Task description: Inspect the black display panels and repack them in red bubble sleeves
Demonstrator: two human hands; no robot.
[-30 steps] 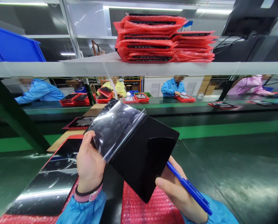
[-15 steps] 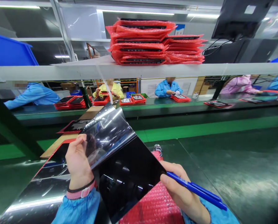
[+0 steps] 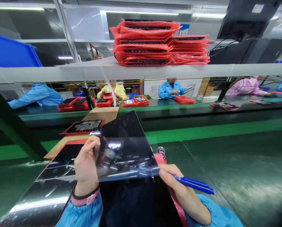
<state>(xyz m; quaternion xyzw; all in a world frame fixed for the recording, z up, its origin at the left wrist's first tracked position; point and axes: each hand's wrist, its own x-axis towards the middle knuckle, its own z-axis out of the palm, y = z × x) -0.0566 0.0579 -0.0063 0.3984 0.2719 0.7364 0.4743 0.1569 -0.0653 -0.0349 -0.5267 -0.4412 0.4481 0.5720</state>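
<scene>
A glossy black screen panel (image 3: 136, 201) is held up in front of me, tilted. A clear plastic film (image 3: 129, 160) lies folded back across it, curling along its lower bend. My left hand (image 3: 86, 164) pinches the film's left edge between thumb and fingers. On the other side my right hand (image 3: 183, 192) grips the panel's right edge, thumb on top. A blue pen (image 3: 195, 184) is tucked in that same hand and sticks out to the right. Pink bubble wrap (image 3: 161, 157) shows partly behind the panel.
At left lies a large shiny dark panel (image 3: 46, 186) with red edging. Beyond it, a red-edged device (image 3: 84, 126) rests on brown cardboard (image 3: 104, 114). Red-wrapped stacks (image 3: 143, 44) stand on the overhead shelf (image 3: 141, 72). Several co-workers sit along the far green bench.
The film's fold has moved down the panel towards me, so film now spans its middle. The panel has turned more upright, and both hands have shifted slightly with it.
</scene>
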